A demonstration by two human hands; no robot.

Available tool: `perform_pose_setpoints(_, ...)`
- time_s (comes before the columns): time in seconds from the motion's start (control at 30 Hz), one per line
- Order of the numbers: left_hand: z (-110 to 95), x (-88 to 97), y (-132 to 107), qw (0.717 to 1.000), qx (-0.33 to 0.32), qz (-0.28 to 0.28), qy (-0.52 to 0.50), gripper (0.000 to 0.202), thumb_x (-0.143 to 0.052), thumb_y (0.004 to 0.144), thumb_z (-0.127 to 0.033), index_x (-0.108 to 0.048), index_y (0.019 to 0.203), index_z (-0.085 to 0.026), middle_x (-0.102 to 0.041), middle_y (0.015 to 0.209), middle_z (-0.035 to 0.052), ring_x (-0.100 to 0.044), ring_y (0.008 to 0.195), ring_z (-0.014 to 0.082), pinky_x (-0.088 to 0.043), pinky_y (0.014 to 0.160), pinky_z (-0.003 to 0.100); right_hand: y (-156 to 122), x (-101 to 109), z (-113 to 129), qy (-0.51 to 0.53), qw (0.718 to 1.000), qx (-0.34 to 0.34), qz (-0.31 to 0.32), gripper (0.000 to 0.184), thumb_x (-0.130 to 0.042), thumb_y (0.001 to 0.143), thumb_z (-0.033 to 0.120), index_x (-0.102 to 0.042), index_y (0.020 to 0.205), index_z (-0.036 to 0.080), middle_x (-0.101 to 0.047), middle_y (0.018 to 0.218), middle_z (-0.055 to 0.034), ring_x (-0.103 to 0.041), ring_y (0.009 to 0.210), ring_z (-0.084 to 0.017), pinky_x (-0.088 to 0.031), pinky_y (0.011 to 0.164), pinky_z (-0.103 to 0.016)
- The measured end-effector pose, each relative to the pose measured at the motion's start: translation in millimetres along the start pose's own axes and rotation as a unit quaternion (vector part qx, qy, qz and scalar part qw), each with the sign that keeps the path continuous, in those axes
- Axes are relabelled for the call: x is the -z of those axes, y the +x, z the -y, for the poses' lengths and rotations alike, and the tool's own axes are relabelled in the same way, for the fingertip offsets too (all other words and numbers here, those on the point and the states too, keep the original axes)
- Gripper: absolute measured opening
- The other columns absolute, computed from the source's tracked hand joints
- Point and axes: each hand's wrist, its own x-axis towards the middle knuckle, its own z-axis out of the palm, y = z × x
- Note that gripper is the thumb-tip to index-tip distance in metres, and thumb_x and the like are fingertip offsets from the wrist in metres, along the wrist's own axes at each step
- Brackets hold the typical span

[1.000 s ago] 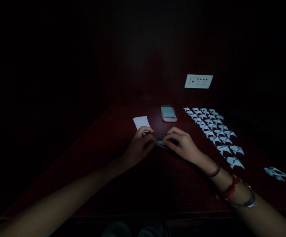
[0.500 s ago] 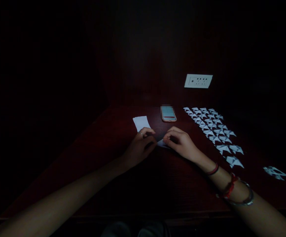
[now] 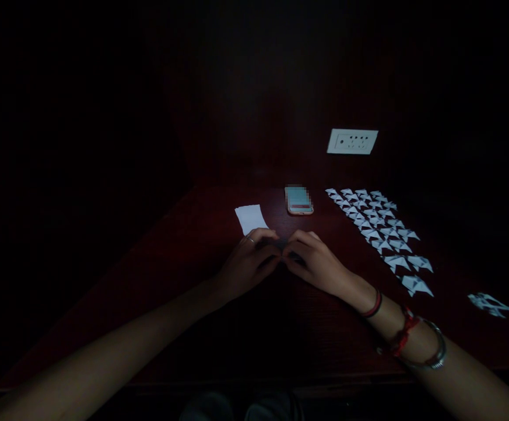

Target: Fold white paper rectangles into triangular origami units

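My left hand (image 3: 248, 261) and my right hand (image 3: 316, 259) meet over the dark table, fingertips almost touching. Both are closed in a pinch on a small folded piece of white paper, which the fingers now hide almost wholly. A ring sits on a left finger; the right wrist wears bands and a bracelet. Just beyond my left hand lies a stack of white paper sheets (image 3: 251, 218). To the right of my right hand, rows of folded white paper figures (image 3: 381, 245) lie on the table.
A phone (image 3: 299, 200) with a lit screen lies behind the hands. On the back wall is a white socket plate (image 3: 352, 141). A small white paper cluster (image 3: 489, 304) lies at the far right of the reddish-brown table (image 3: 158, 327). The surroundings are very dark.
My right hand has moved left and slightly down, closing the gap to my left hand. The folded paper that showed between them is now covered by the fingers.
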Motion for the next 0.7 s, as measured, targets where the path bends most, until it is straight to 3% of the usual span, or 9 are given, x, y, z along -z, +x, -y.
perform_pose_setpoints(0.27, -2, 4.5, -1, 0.999, -0.042, 0.026, 0.000, 0.011, -0.049, 0.075, -0.012, -0.054, 0.082, -0.019, -0.036, 0.111, 0.0049, -0.039, 0.105, 0.0193, -0.038, 0.086, 0.034, 1, 0, 0, 0.067, 0.998, -0.001, 0.007, 0.007, -0.054, 0.070, 0.012, -0.052, 0.074, 0.017, -0.050, 0.083, -0.0007, -0.047, 0.079, -0.012, -0.033, 0.070, -0.026)
perform_pose_setpoints(0.7, 3, 12.2, -2, 0.999, -0.035, -0.017, -0.012, 0.010, -0.049, 0.075, -0.011, -0.054, 0.078, -0.019, -0.036, 0.111, 0.0035, -0.040, 0.104, 0.0184, -0.038, 0.086, 0.034, 2, 15, -10, 0.078, 0.996, 0.002, 0.041, 0.007, -0.049, 0.070, 0.009, -0.052, 0.070, 0.016, -0.049, 0.075, -0.0005, -0.046, 0.069, -0.011, -0.035, 0.065, -0.023)
